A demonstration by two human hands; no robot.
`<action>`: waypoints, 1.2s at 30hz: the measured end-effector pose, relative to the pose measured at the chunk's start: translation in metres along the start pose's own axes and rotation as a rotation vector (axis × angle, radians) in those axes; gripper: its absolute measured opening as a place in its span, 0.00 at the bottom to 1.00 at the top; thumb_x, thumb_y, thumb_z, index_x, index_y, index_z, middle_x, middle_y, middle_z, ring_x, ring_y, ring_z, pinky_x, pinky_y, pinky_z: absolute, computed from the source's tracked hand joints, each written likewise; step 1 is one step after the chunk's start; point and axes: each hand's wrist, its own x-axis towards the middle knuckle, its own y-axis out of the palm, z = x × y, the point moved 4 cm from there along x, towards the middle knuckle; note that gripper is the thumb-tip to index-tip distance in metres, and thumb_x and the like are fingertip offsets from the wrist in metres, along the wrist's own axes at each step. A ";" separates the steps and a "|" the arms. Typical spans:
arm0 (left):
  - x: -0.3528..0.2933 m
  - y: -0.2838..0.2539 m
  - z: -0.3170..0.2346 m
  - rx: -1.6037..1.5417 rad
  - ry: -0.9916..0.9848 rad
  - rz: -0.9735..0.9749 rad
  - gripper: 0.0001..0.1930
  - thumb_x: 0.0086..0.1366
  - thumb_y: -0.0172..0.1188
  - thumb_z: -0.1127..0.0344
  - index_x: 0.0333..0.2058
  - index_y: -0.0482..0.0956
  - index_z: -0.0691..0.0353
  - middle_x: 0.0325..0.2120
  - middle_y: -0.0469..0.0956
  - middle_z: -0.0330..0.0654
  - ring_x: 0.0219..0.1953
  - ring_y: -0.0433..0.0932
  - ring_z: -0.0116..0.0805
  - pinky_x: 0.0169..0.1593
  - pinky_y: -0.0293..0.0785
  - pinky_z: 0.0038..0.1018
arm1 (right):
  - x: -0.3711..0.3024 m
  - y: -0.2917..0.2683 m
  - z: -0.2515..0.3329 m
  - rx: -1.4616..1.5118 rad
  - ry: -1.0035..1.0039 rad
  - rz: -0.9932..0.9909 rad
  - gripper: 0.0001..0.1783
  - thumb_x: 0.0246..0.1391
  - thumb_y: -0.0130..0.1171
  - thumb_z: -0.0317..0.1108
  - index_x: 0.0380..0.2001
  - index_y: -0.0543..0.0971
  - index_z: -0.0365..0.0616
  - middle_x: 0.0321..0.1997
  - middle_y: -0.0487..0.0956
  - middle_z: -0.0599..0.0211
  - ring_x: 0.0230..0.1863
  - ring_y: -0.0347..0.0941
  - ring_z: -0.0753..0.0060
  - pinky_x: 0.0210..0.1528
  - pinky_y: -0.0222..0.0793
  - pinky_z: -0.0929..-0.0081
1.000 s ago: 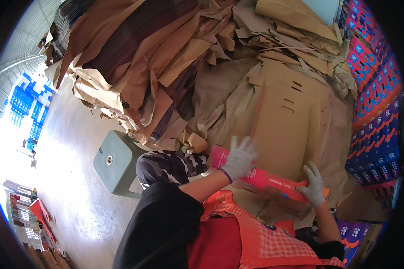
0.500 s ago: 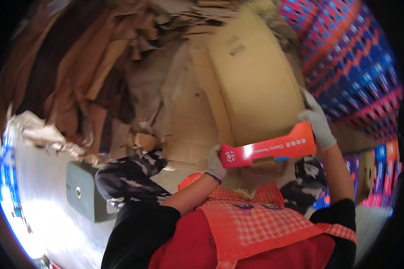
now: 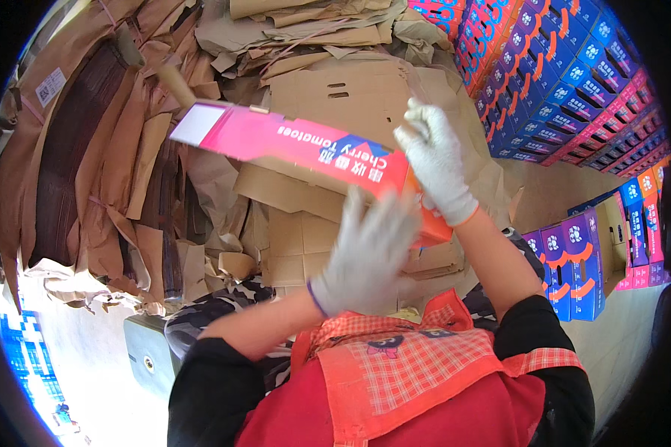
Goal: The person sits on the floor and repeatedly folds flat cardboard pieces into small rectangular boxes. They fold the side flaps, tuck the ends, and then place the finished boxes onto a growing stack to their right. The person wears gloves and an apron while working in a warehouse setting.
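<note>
- Pink and orange cardboard makes the printed carton (image 3: 306,145). It is in the air, tilted, above the flattened brown cardboard (image 3: 350,89), and its white-tipped end reaches past the left edge of that cardboard. The orange end is lower and nearer to the person.
- Right hand (image 3: 441,160), in a pale glove, is at the orange end. Its fingers are half curled and point upward; the contact is partly hidden, so I cannot tell if they grip firmly.
- Left hand (image 3: 369,249), also gloved, is blurred, with fingers spread wide, in front of the lower long edge. Whether it touches the carton, I cannot tell.
- By my judgement, the carton is light, because its walls look thin. It should be stiff along the folds, but the long panel may bend, and the printed face may be slightly slippery for gloves.
- It seems better to hold it by both short ends, near the folded corners; pressing the middle of a long edge could buckle it.
- Around are a brown bundle (image 3: 60,156) at left, a grey-green stool (image 3: 149,357) beside the left knee, and stacked cartons (image 3: 559,74) at upper right.
</note>
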 end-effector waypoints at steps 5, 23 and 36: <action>0.068 0.013 0.074 0.145 -0.113 0.367 0.54 0.32 0.61 0.20 0.42 0.75 0.70 0.40 0.73 0.53 0.50 0.71 0.47 0.55 0.61 0.43 | -0.013 -0.021 0.011 -0.352 -0.157 0.079 0.31 0.49 0.65 0.31 0.56 0.67 0.37 0.46 0.75 0.59 0.47 0.74 0.60 0.52 0.70 0.68; 0.039 0.016 0.085 -0.014 -0.192 0.278 0.48 0.30 0.70 0.30 0.39 0.74 0.69 0.37 0.74 0.50 0.43 0.73 0.47 0.52 0.65 0.37 | 0.031 0.027 -0.003 -0.940 -0.217 0.634 0.13 0.56 0.50 0.42 0.29 0.77 0.44 0.31 0.80 0.50 0.35 0.77 0.44 0.38 0.70 0.50; -0.022 -0.020 0.116 -0.570 -0.431 -0.230 0.28 0.65 0.60 0.63 0.60 0.66 0.70 0.56 0.72 0.50 0.57 0.72 0.47 0.61 0.67 0.42 | -0.012 0.030 0.059 -0.664 -0.288 0.559 0.37 0.41 0.64 0.45 0.58 0.71 0.46 0.56 0.74 0.54 0.55 0.73 0.53 0.56 0.69 0.62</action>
